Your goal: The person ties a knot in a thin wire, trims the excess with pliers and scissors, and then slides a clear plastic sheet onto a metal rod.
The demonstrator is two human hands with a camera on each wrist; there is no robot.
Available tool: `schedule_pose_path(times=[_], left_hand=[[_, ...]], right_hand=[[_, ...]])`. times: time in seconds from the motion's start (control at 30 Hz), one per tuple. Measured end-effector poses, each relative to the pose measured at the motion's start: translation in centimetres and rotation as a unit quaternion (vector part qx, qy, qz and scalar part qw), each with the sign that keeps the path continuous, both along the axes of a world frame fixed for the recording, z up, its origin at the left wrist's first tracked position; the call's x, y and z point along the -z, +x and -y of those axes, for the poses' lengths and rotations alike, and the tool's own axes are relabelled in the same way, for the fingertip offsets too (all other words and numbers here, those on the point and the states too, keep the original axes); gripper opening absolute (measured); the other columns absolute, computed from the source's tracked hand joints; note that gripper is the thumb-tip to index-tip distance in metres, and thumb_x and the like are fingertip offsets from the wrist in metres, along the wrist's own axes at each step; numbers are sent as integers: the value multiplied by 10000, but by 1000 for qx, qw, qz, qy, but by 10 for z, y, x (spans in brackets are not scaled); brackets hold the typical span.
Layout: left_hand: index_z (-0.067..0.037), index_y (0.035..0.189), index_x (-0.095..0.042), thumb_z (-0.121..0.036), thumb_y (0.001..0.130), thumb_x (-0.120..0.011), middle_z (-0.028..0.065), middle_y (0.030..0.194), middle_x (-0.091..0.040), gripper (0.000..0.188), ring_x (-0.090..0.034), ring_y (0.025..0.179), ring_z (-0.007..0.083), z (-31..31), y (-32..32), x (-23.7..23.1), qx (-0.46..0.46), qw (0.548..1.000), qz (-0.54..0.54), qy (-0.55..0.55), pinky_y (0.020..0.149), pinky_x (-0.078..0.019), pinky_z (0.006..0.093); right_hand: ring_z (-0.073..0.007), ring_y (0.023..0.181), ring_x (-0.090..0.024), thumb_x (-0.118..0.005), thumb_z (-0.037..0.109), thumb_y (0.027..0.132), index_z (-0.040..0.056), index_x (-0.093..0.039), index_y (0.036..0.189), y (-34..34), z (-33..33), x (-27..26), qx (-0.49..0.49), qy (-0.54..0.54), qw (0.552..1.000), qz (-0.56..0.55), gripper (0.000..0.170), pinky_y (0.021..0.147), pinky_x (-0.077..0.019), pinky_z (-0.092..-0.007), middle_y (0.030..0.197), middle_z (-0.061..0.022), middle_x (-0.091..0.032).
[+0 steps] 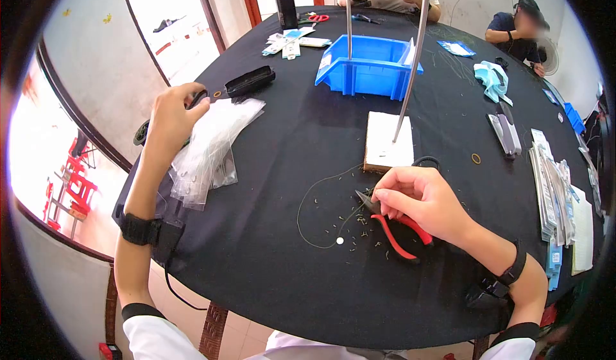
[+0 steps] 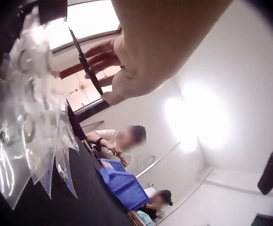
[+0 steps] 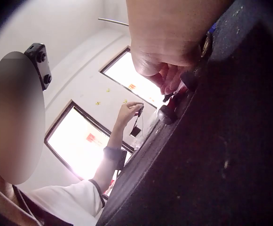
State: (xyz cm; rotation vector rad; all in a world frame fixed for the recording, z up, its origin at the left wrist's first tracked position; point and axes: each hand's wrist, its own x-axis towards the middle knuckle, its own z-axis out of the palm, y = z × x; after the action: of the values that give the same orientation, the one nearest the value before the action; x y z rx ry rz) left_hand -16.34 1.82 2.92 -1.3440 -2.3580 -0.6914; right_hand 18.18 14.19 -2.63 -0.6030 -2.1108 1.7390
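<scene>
My left hand (image 1: 172, 119) is raised at the left of the table and pinches a thin dark flat strip (image 2: 85, 61) between thumb and fingers. Under it lie several clear plastic bags (image 1: 212, 145). A black open case (image 1: 250, 81) stands just beyond. My right hand (image 1: 420, 199) is over red-handled pliers (image 1: 393, 237), its fingers curled and the thumb close to the index finger. I cannot tell whether something small is between those fingertips. A fine thread (image 1: 299, 214) loops left of the pliers, past a small white disc (image 1: 340, 240) and scattered small bits (image 1: 362, 220).
A white block (image 1: 380, 143) with a metal rod (image 1: 410, 71) stands ahead of the right hand, with a blue bin (image 1: 378, 71) behind. On the right lie a grey stapler-like tool (image 1: 505, 132) and stacked packets (image 1: 552, 187). Two people sit across the table.
</scene>
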Motion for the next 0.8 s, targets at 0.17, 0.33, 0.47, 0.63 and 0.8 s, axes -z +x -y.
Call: schedule_pose_path(times=[0.17, 0.33, 0.47, 0.63, 0.8], left_hand=[[-12, 1004, -664, -143, 741, -643, 146, 875, -649, 295, -608, 820, 209, 1, 16, -2, 97, 984, -142, 43, 783, -463, 314], [-23, 990, -679, -116, 745, -654, 100, 851, -645, 263, -595, 827, 161, 7, 68, -8, 232, 970, 71, -30, 782, -456, 292], [-13, 962, -687, -114, 765, -670, 70, 804, -653, 222, -603, 776, 132, 7, 105, 5, 308, 928, 197, -68, 754, -465, 273], [-15, 982, -652, -201, 777, -698, 135, 823, -623, 281, -597, 796, 269, -1, 126, 30, 388, 911, 85, -108, 731, -467, 355], [-12, 1030, -620, -176, 778, -694, 134, 885, -576, 309, -579, 848, 285, 8, 127, 40, 388, 914, 59, -100, 762, -458, 359]], right_hand=[[-73, 682, -592, -578, 102, 891, -21, -622, 894, 0, 0, 0, -1, 2, 1000, 0, 130, 640, -488, -218, 766, -35, -638], [-71, 686, -589, -575, 103, 891, -21, -618, 896, 1, 0, 1, -4, -15, 1000, -11, 131, 637, -485, -217, 768, -35, -635], [-69, 683, -585, -571, 102, 894, -22, -615, 892, 1, 0, 0, -3, -13, 1000, -10, 131, 635, -480, -213, 766, -32, -631], [-67, 674, -577, -573, 113, 896, -22, -614, 897, 2, 0, -2, 6, -19, 1000, -3, 141, 633, -476, -211, 762, -30, -627], [-66, 669, -573, -578, 113, 894, -19, -614, 910, 1, 1, -4, 10, -13, 1000, 13, 138, 630, -476, -213, 761, -28, -627]])
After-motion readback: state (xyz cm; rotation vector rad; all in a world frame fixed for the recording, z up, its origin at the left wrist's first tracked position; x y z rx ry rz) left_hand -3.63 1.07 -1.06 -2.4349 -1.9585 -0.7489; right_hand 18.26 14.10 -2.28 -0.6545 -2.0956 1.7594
